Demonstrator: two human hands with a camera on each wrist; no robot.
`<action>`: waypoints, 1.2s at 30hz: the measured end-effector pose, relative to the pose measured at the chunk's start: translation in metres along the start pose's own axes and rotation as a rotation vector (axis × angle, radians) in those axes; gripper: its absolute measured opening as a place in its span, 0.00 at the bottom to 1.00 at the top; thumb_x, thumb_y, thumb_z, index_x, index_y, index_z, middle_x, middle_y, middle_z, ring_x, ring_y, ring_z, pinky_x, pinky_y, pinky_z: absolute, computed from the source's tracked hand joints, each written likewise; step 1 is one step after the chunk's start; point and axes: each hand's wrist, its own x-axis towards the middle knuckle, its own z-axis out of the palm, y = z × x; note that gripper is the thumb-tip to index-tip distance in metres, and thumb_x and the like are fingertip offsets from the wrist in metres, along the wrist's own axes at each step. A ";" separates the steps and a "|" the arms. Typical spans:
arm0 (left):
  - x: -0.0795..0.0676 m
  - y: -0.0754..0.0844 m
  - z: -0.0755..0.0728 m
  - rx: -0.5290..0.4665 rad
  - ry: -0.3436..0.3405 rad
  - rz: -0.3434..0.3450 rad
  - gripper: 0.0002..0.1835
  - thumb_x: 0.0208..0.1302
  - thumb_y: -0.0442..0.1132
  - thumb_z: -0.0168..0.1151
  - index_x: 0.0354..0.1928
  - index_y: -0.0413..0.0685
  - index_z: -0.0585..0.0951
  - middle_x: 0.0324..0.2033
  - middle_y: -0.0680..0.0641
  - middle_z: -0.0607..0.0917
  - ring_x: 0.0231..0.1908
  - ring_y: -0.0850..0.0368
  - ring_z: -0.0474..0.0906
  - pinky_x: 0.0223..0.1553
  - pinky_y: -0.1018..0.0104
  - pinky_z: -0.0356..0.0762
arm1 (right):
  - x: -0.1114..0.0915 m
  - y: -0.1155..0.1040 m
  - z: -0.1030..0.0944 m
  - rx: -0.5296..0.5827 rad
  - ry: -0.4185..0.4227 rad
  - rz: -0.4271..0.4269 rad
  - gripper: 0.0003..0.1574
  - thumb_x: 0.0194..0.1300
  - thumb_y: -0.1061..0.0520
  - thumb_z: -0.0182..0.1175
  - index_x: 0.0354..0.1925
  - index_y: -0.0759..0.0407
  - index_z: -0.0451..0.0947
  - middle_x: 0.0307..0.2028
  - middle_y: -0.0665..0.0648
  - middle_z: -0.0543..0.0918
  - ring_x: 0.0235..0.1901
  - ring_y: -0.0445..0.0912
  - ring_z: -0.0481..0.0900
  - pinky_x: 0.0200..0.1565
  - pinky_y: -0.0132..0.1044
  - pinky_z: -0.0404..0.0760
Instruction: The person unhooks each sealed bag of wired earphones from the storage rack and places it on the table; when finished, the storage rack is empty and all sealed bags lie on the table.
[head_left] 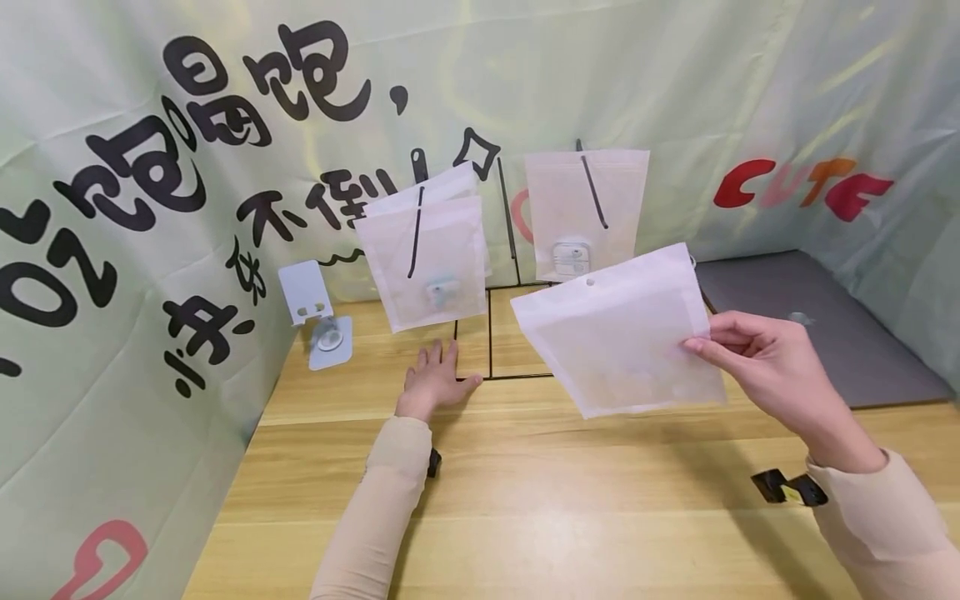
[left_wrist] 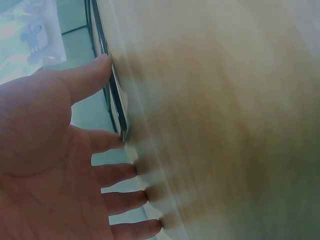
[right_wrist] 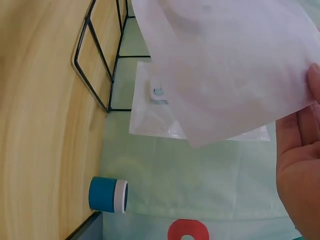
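My right hand (head_left: 780, 379) pinches a white, flat pouch (head_left: 622, 342) by its right edge, between thumb and fingers. The pouch is held tilted above the table, with a small round hole near its top edge; its contents are too faint to tell. My left hand (head_left: 431, 385) lies with fingers spread on the table at the base of a black wire rack (head_left: 490, 333), its thumb by the wire in the left wrist view. Similar pouches hang from the rack's hooks: a left pouch (head_left: 420, 267) with a pale blue item inside, another behind it, and a right pouch (head_left: 592, 200) holding white earphones.
A pale folding stand (head_left: 322, 321) is on the table at the back left. At the back right lies a dark grey flat panel (head_left: 825, 325). The right wrist view has a blue cylinder with a white end (right_wrist: 102, 194). Printed cloth (head_left: 600, 75) hangs behind.
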 end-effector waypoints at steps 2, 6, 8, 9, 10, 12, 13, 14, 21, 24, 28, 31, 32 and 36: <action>0.000 -0.001 0.000 0.002 -0.002 0.001 0.44 0.71 0.62 0.52 0.79 0.48 0.49 0.76 0.36 0.46 0.73 0.34 0.39 0.67 0.34 0.45 | -0.008 0.000 -0.003 -0.011 0.013 0.032 0.09 0.58 0.68 0.71 0.39 0.64 0.85 0.28 0.57 0.87 0.25 0.41 0.83 0.26 0.27 0.75; 0.000 -0.001 -0.001 0.007 0.002 0.000 0.44 0.71 0.63 0.51 0.79 0.48 0.49 0.76 0.36 0.46 0.73 0.34 0.39 0.67 0.34 0.45 | -0.027 0.005 -0.011 -0.007 0.028 0.104 0.10 0.57 0.70 0.70 0.40 0.66 0.85 0.29 0.55 0.88 0.26 0.39 0.84 0.31 0.23 0.77; 0.000 -0.002 -0.003 0.009 0.001 -0.003 0.45 0.71 0.62 0.51 0.79 0.48 0.48 0.76 0.36 0.46 0.73 0.34 0.39 0.67 0.33 0.44 | -0.037 0.010 -0.016 -0.003 0.025 0.127 0.09 0.58 0.70 0.70 0.39 0.66 0.84 0.29 0.55 0.88 0.27 0.38 0.84 0.33 0.22 0.77; -0.001 -0.002 -0.004 0.010 0.001 -0.005 0.45 0.72 0.62 0.51 0.79 0.48 0.48 0.76 0.36 0.46 0.73 0.34 0.39 0.67 0.33 0.44 | -0.042 0.014 -0.020 0.003 0.021 0.138 0.08 0.59 0.70 0.69 0.39 0.67 0.84 0.29 0.54 0.88 0.28 0.37 0.84 0.33 0.22 0.77; -0.001 -0.003 -0.004 0.011 0.000 -0.007 0.45 0.72 0.62 0.51 0.79 0.48 0.48 0.76 0.36 0.46 0.73 0.34 0.38 0.67 0.33 0.44 | -0.046 0.017 -0.023 0.006 0.023 0.157 0.07 0.60 0.69 0.68 0.39 0.67 0.84 0.29 0.54 0.88 0.28 0.37 0.83 0.33 0.23 0.77; -0.002 -0.003 -0.006 0.007 -0.003 -0.014 0.45 0.72 0.63 0.51 0.79 0.48 0.47 0.76 0.36 0.45 0.73 0.34 0.38 0.67 0.34 0.44 | -0.053 0.026 -0.031 0.018 0.014 0.205 0.06 0.62 0.68 0.67 0.40 0.66 0.83 0.30 0.53 0.88 0.29 0.36 0.83 0.33 0.23 0.78; -0.003 -0.003 -0.006 0.005 -0.006 -0.017 0.45 0.72 0.63 0.51 0.79 0.48 0.47 0.76 0.37 0.45 0.73 0.34 0.38 0.67 0.34 0.43 | -0.056 0.032 -0.034 0.030 0.007 0.235 0.06 0.64 0.67 0.66 0.40 0.66 0.83 0.31 0.53 0.88 0.29 0.36 0.83 0.33 0.24 0.78; -0.003 -0.003 -0.006 0.003 -0.007 -0.019 0.45 0.71 0.63 0.51 0.79 0.48 0.47 0.76 0.37 0.45 0.74 0.34 0.37 0.67 0.34 0.43 | -0.059 0.037 -0.038 0.042 -0.002 0.266 0.05 0.65 0.66 0.65 0.41 0.65 0.82 0.31 0.52 0.88 0.29 0.35 0.82 0.32 0.24 0.78; -0.002 -0.003 -0.006 0.006 -0.005 -0.019 0.46 0.71 0.64 0.51 0.79 0.49 0.47 0.76 0.37 0.45 0.73 0.34 0.38 0.67 0.34 0.43 | -0.064 0.070 -0.054 0.155 -0.063 0.461 0.05 0.69 0.59 0.63 0.43 0.57 0.81 0.32 0.50 0.88 0.30 0.35 0.81 0.31 0.28 0.79; -0.001 -0.002 -0.006 0.010 -0.004 -0.015 0.46 0.71 0.63 0.51 0.79 0.48 0.47 0.76 0.36 0.45 0.73 0.34 0.38 0.67 0.34 0.44 | -0.060 0.082 -0.057 0.186 -0.069 0.501 0.05 0.69 0.58 0.63 0.43 0.55 0.82 0.34 0.48 0.87 0.32 0.35 0.81 0.33 0.28 0.81; 0.000 -0.002 -0.005 0.009 -0.004 -0.007 0.45 0.71 0.63 0.51 0.79 0.47 0.48 0.76 0.36 0.46 0.73 0.34 0.39 0.67 0.34 0.44 | -0.055 0.098 -0.058 0.178 -0.079 0.544 0.05 0.68 0.55 0.65 0.42 0.53 0.82 0.34 0.43 0.85 0.33 0.34 0.80 0.34 0.27 0.81; 0.002 -0.001 -0.003 0.014 -0.002 0.000 0.44 0.72 0.62 0.51 0.79 0.47 0.49 0.76 0.35 0.46 0.73 0.33 0.39 0.67 0.33 0.45 | -0.052 0.108 -0.057 0.154 -0.089 0.587 0.05 0.68 0.52 0.65 0.41 0.49 0.83 0.33 0.43 0.84 0.31 0.36 0.79 0.32 0.30 0.81; 0.002 -0.001 -0.003 0.015 -0.002 0.002 0.44 0.72 0.62 0.51 0.79 0.47 0.49 0.76 0.35 0.46 0.73 0.33 0.39 0.67 0.33 0.45 | -0.052 0.111 -0.057 0.146 -0.093 0.599 0.04 0.68 0.51 0.65 0.40 0.47 0.83 0.32 0.43 0.84 0.30 0.37 0.79 0.31 0.30 0.80; 0.001 0.000 -0.002 0.008 -0.002 0.003 0.45 0.71 0.63 0.52 0.79 0.48 0.49 0.76 0.36 0.46 0.73 0.34 0.40 0.67 0.33 0.45 | -0.051 0.120 -0.055 0.088 -0.106 0.610 0.01 0.69 0.50 0.64 0.38 0.42 0.83 0.29 0.44 0.83 0.28 0.37 0.77 0.29 0.32 0.78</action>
